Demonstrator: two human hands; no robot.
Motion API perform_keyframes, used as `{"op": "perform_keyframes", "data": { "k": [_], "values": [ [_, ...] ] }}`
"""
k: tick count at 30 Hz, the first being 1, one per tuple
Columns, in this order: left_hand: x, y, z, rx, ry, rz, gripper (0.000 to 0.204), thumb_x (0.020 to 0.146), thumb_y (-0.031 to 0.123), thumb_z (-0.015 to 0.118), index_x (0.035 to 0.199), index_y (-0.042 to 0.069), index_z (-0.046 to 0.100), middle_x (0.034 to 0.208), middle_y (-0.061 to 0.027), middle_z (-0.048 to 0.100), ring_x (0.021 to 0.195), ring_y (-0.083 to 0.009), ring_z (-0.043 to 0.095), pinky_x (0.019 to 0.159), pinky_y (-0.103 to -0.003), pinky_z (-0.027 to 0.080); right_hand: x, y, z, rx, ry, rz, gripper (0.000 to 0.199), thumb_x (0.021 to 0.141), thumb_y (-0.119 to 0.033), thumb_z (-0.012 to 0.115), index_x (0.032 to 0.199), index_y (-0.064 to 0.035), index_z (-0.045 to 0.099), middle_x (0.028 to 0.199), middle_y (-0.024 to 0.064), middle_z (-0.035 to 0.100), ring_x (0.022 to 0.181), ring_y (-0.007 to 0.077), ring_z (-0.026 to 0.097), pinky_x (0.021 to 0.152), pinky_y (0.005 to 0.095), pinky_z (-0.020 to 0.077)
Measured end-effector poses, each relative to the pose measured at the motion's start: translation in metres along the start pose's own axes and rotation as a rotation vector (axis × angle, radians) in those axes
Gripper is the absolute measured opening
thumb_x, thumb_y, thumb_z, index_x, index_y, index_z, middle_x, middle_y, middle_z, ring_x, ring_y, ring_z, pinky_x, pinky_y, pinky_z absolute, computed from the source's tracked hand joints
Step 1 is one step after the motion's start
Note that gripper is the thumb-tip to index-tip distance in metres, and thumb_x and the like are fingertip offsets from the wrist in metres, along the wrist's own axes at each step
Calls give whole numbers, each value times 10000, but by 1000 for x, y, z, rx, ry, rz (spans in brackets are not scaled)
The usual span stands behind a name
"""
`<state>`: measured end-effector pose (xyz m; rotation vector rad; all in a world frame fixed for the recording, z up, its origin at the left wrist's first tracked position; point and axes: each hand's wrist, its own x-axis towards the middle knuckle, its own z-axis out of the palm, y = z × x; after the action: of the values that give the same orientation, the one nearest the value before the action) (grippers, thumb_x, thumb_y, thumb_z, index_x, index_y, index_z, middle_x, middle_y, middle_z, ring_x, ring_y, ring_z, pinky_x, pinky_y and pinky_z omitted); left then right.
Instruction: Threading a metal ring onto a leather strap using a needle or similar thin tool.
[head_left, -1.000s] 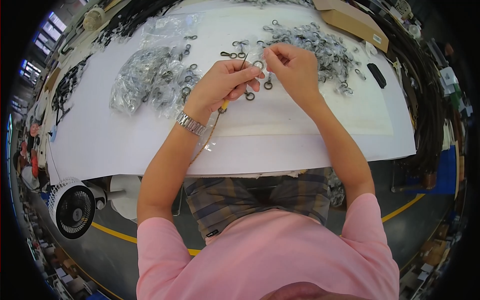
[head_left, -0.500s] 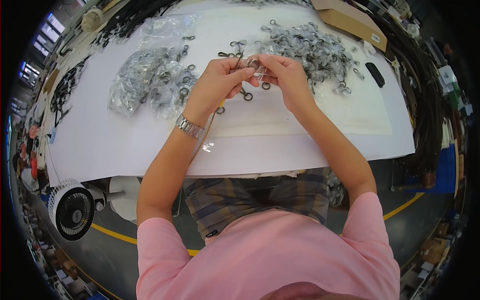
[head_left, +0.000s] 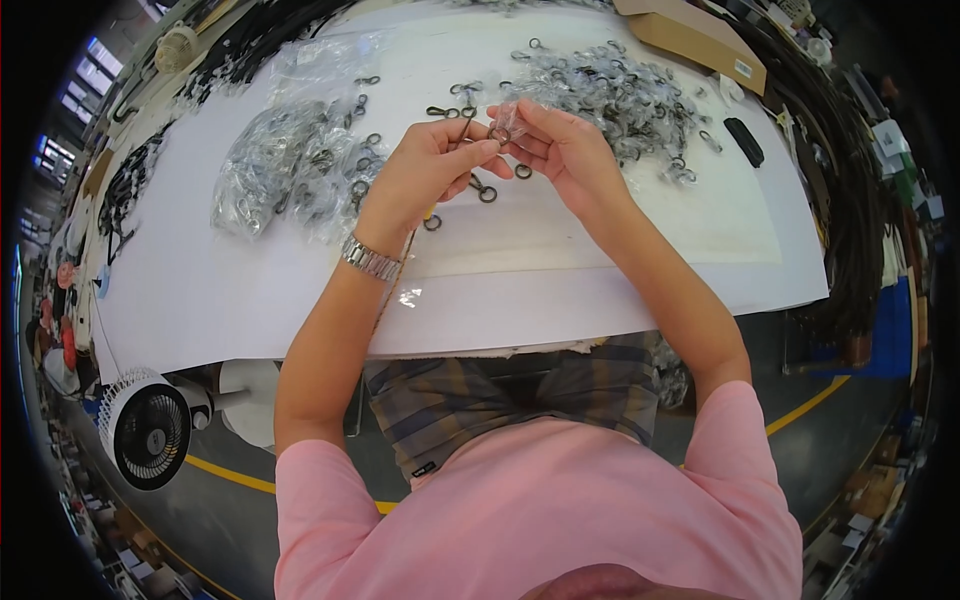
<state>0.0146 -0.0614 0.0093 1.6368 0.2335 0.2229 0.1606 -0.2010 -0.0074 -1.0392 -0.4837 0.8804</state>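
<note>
Over the white table (head_left: 590, 290), my two hands meet at a dark metal ring (head_left: 500, 134) and a small clear plastic wrapper (head_left: 511, 117). My left hand (head_left: 428, 170) pinches the ring between thumb and fingertips. My right hand (head_left: 568, 150) is closed on the wrapper beside it, with its lower fingers slightly curled. A thin brown cord (head_left: 391, 290) runs down from under my left hand, with a small yellow piece (head_left: 430, 213) near the palm. Loose dark ring clasps (head_left: 487, 194) lie just below the hands. Whether the ring is fully out of the wrapper is unclear.
A pile of wrapped metal rings (head_left: 630, 110) lies behind my right hand. To the left is a large clear bag (head_left: 265, 175) of similar pieces. At the far right are an open cardboard box (head_left: 700, 45) and a black object (head_left: 744, 143). A fan (head_left: 150, 430) stands near left.
The ring now shows more plainly at my left fingertips, and the wrapper has risen above it. My right fingers have loosened and turned a little. Both hands sit slightly more to the left.
</note>
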Motion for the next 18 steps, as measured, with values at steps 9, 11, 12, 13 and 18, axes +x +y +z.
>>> {"op": "perform_keyframes", "data": {
  "k": [9, 11, 12, 13, 18],
  "values": [
    [0, 1, -3, -133, 135, -33, 222, 990, 197, 688, 1085, 6, 749, 736, 49, 611, 512, 7, 379, 439, -173, 253, -4, -3, 0, -16, 38, -33, 313, 1060, -321, 596, 1163, -50, 714, 1182, 66, 746, 1038, 122, 687, 980, 296, 515],
    [2, -1, 2, -179, 225, 67, 225, 985, 173, 686, 1110, -5, 744, 755, 29, 645, 506, 6, 383, 433, -171, 251, -5, -2, 1, -31, 30, -50, 312, 1059, -321, 597, 1159, -51, 717, 1177, 65, 748, 1045, 120, 686, 981, 294, 514],
    [1, -1, 3, -178, 226, 67, 225, 985, 173, 686, 1110, -5, 744, 755, 29, 645, 506, 6, 383, 433, -171, 251, -6, -2, 3, -47, 30, -86, 297, 1044, -309, 619, 1111, -41, 726, 1163, 74, 751, 1041, 130, 693, 967, 295, 519],
    [1, -1, 3, -155, 228, 89, 227, 982, 162, 684, 1120, -9, 741, 778, 9, 673, 506, 7, 386, 437, -167, 256, -6, -2, 4, -63, 30, -122, 285, 1028, -297, 641, 1063, -30, 735, 1150, 83, 754, 1037, 139, 700, 953, 296, 525],
    [-1, 2, 7, -89, 310, 148, 230, 979, 145, 676, 1123, -26, 731, 866, -60, 748, 508, 9, 398, 450, -156, 281, -4, 4, 8, -110, 61, -174, 298, 1019, -238, 646, 1190, -4, 714, 1139, 83, 755, 1027, 151, 711, 933, 292, 547]
  ]
}}
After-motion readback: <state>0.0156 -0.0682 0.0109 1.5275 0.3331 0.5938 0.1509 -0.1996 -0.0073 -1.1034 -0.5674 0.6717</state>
